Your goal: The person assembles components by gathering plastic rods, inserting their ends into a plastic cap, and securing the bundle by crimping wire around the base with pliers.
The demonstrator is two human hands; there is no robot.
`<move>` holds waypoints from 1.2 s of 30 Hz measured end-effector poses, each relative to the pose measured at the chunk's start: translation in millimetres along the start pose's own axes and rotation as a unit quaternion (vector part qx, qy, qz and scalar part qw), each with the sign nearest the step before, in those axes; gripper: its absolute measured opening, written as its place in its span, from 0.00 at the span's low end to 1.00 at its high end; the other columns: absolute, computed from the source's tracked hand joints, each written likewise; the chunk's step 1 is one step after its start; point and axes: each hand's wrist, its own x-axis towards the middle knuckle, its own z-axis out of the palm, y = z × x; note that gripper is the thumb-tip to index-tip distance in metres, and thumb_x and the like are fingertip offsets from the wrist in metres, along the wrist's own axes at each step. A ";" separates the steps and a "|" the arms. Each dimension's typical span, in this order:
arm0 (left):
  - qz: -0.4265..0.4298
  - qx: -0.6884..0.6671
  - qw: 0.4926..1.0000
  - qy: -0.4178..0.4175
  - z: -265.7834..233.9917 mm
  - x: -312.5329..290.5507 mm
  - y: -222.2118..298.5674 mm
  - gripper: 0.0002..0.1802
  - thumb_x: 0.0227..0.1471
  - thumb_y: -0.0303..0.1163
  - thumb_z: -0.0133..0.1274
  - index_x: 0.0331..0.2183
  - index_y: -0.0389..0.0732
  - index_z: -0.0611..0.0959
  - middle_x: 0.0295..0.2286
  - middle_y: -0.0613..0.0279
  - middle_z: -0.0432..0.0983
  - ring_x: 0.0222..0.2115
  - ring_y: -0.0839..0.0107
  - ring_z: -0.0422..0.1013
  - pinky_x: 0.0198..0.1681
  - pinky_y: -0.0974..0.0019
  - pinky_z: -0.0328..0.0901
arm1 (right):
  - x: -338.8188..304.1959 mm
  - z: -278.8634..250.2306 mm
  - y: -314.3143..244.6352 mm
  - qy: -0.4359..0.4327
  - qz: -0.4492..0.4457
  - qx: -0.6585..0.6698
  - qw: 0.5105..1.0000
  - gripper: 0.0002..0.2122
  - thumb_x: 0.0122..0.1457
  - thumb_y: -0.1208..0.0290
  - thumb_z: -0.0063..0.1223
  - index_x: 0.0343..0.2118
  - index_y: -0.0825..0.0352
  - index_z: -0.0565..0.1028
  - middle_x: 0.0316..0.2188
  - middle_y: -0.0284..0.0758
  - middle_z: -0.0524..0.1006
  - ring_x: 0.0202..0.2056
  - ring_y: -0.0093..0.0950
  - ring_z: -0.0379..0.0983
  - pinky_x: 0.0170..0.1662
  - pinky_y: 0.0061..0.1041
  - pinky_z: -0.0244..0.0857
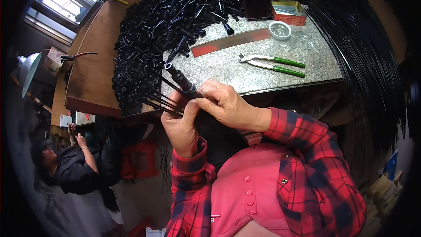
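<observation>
On the speckled stone slab (pixel 245 68), black tubes (pixel 149 30) heap beside green-handled pliers (pixel 272 64).

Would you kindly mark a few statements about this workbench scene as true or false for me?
1. Both hands, left hand and right hand, hold a black tube with thin black rods. True.
2. The green-handled pliers are in the right hand. False: they lie on the stone slab.
3. A heap of black tubes covers the bench. True.
4. The small white bowl sits on the floor. False: it is on the slab.
</observation>
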 end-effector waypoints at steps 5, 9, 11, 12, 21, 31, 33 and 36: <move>-0.001 0.034 0.999 0.027 -8.1 3.5 -3.7 0.13 0.49 0.21 0.59 0.40 0.34 0.79 0.33 0.66 0.76 0.32 0.79 0.71 0.39 0.74 0.65 | -2.1 2.8 4.3 -0.035 0.000 0.007 0.999 0.11 0.56 0.70 0.55 0.23 0.72 0.69 0.21 0.41 0.67 0.25 0.38 0.67 0.28 0.33 0.60; 0.007 0.022 0.999 0.034 -17.9 6.6 -10.3 0.10 0.48 0.23 0.62 0.35 0.36 0.79 0.31 0.68 0.75 0.30 0.79 0.70 0.37 0.73 0.66 | -2.1 0.6 6.0 -0.060 0.040 0.022 0.997 0.13 0.54 0.68 0.59 0.21 0.71 0.69 0.18 0.38 0.69 0.22 0.32 0.68 0.26 0.31 0.60; 0.010 0.001 1.000 0.023 -24.5 7.1 -13.5 0.14 0.46 0.21 0.63 0.37 0.35 0.80 0.32 0.66 0.76 0.31 0.78 0.71 0.38 0.73 0.66 | 1.1 -3.9 7.6 -0.084 0.091 0.049 0.991 0.14 0.54 0.66 0.60 0.21 0.70 0.70 0.16 0.36 0.69 0.21 0.28 0.68 0.25 0.29 0.59; 0.012 -0.019 1.000 0.012 -28.0 7.3 -14.5 0.18 0.43 0.20 0.65 0.39 0.33 0.80 0.33 0.65 0.78 0.32 0.77 0.72 0.40 0.73 0.66 | 2.7 -6.4 8.3 -0.109 0.141 0.076 0.981 0.15 0.53 0.65 0.61 0.21 0.70 0.70 0.15 0.34 0.69 0.20 0.24 0.68 0.24 0.27 0.59; -0.009 -0.050 0.988 -0.146 -51.1 20.9 -16.5 0.20 0.42 0.26 0.67 0.38 0.32 0.80 0.34 0.59 0.78 0.35 0.71 0.73 0.43 0.66 0.67 | 17.2 -24.0 5.1 -0.229 0.309 0.266 0.884 0.15 0.50 0.61 0.66 0.22 0.65 0.73 0.14 0.28 0.71 0.18 0.16 0.68 0.17 0.16 0.60; 0.153 0.092 0.978 0.107 12.7 -9.1 -37.0 0.32 0.54 0.26 0.57 0.56 0.30 0.61 0.44 0.59 0.68 0.41 0.75 0.66 0.47 0.71 0.61 | 12.3 6.9 10.4 -0.052 0.275 0.191 0.941 0.16 0.50 0.64 0.66 0.20 0.68 0.70 0.14 0.32 0.71 0.14 0.21 0.67 0.17 0.22 0.59; 0.171 0.178 0.960 0.132 8.0 -9.1 -43.6 0.31 0.52 0.20 0.54 0.55 0.30 0.60 0.42 0.59 0.67 0.40 0.74 0.65 0.46 0.71 0.61 | 2.2 21.1 17.0 -0.028 0.190 0.149 0.970 0.15 0.50 0.67 0.63 0.20 0.71 0.69 0.16 0.40 0.72 0.20 0.32 0.71 0.24 0.32 0.62; 0.111 0.182 0.974 0.081 -2.8 -4.9 -29.0 0.25 0.51 0.18 0.53 0.50 0.31 0.64 0.38 0.61 0.67 0.37 0.76 0.65 0.44 0.71 0.62 | -4.6 19.7 12.7 -0.010 0.012 0.018 1.000 0.11 0.55 0.73 0.57 0.22 0.73 0.68 0.23 0.44 0.71 0.23 0.35 0.71 0.25 0.33 0.63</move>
